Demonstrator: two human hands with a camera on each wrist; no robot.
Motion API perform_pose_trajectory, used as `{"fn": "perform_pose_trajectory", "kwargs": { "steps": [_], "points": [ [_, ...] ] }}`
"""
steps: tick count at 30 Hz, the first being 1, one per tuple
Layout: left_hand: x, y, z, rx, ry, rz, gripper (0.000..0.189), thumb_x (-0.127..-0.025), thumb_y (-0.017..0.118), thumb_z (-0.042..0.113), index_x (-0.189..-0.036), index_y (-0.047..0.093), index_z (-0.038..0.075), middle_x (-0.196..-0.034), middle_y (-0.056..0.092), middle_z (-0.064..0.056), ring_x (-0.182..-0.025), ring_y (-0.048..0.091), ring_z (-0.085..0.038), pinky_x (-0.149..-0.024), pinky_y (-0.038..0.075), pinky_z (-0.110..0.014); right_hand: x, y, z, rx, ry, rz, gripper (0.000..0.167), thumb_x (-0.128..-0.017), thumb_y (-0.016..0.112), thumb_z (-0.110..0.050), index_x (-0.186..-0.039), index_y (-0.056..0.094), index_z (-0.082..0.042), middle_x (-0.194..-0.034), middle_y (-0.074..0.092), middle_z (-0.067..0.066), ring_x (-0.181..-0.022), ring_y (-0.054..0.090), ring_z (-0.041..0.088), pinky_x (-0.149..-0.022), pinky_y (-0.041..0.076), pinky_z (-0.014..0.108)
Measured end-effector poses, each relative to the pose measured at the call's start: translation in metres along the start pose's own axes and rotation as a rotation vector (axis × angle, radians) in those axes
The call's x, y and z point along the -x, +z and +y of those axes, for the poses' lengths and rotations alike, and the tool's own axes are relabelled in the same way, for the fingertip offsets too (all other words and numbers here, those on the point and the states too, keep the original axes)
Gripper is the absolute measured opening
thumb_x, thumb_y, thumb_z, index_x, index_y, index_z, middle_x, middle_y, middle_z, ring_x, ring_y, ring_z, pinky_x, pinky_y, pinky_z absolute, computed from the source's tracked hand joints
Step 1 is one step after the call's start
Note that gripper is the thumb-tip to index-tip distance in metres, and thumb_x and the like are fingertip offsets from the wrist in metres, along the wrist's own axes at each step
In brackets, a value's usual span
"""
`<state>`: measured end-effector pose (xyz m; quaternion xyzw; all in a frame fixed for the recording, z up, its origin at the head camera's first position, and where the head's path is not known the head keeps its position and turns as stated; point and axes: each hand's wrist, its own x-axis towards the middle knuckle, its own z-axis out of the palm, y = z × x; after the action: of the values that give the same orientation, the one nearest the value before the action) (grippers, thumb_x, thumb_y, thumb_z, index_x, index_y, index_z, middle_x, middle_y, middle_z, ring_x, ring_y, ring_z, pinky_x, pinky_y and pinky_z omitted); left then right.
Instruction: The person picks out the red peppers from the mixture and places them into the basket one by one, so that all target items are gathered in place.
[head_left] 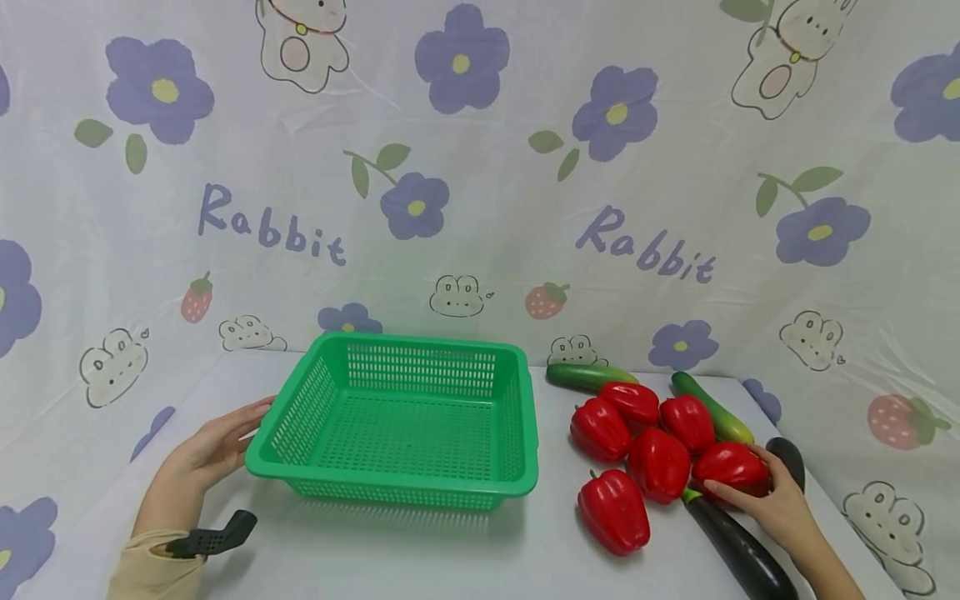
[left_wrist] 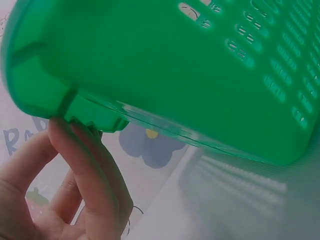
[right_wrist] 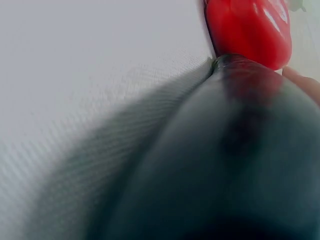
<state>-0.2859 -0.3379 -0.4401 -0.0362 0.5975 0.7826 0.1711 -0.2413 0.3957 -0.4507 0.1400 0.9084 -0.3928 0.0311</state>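
My right hand (head_left: pixel 783 504) holds a red bell pepper (head_left: pixel 731 468) among several others, the thumb on its near side and the fingers on its far side. A dark eggplant (head_left: pixel 738 546) lies just below this hand and fills much of the right wrist view. Along the left rim of a green plastic basket (head_left: pixel 393 492), my left hand (head_left: pixel 210 446) rests with its fingertips against the outside. The left wrist view shows those fingers (left_wrist: pixel 87 165) bent upward, touching under the rim. The basket has slotted walls and nothing inside.
More red bell peppers (head_left: pixel 613 511) lie to the basket's right. Behind them are a cucumber (head_left: pixel 588 377) and a second, yellow-tipped cucumber (head_left: pixel 712 408). Another dark eggplant (head_left: pixel 789 462) sits near the table's right edge. A printed cloth (head_left: pixel 480 250) hangs behind the white table.
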Motion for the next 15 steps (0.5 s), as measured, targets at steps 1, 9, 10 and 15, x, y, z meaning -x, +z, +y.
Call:
{"fn": "perform_pose_trajectory", "kwargs": {
  "steps": [1,9,10,15],
  "points": [
    [0.0001,0.0002,-0.0003,-0.003,0.000,0.002,0.024,-0.103,0.051,0.022,-0.103,0.072,0.034,-0.109,0.068,0.018,-0.103,0.063,-0.007,-0.087,0.056,-0.023,0.0001,0.0000,0.0000,0.002,0.000,-0.002,0.112,-0.086,0.069,-0.050,-0.153,-0.003,0.004,-0.150,0.012,0.038,-0.132,0.020,0.056,-0.101,0.045,0.063],
    [0.0000,-0.0011,-0.0014,-0.022,0.003,0.004,0.024,-0.103,0.050,0.024,-0.104,0.071,0.035,-0.110,0.067,0.019,-0.103,0.063,-0.007,-0.088,0.057,-0.024,-0.0005,0.0009,0.0021,0.013,-0.006,-0.004,0.106,-0.088,0.066,-0.051,-0.152,0.002,0.005,-0.149,0.017,0.038,-0.131,0.024,0.055,-0.102,0.044,0.063],
    [0.0001,-0.0012,-0.0014,-0.020,0.003,0.003,0.024,-0.103,0.049,0.024,-0.105,0.071,0.035,-0.110,0.067,0.019,-0.103,0.063,-0.007,-0.088,0.057,-0.024,-0.0008,0.0010,0.0027,0.011,-0.007,-0.003,0.106,-0.089,0.066,-0.051,-0.152,0.003,0.006,-0.149,0.018,0.037,-0.131,0.024,0.055,-0.102,0.044,0.063],
    [0.0012,-0.0007,-0.0013,-0.009,0.000,-0.009,0.026,-0.104,0.048,0.023,-0.106,0.071,0.035,-0.112,0.067,0.020,-0.104,0.063,-0.006,-0.089,0.056,-0.025,-0.0022,0.0012,0.0053,0.010,-0.002,0.004,0.106,-0.089,0.065,-0.053,-0.152,0.003,0.005,-0.149,0.018,0.037,-0.131,0.025,0.054,-0.101,0.046,0.061]
  ]
}}
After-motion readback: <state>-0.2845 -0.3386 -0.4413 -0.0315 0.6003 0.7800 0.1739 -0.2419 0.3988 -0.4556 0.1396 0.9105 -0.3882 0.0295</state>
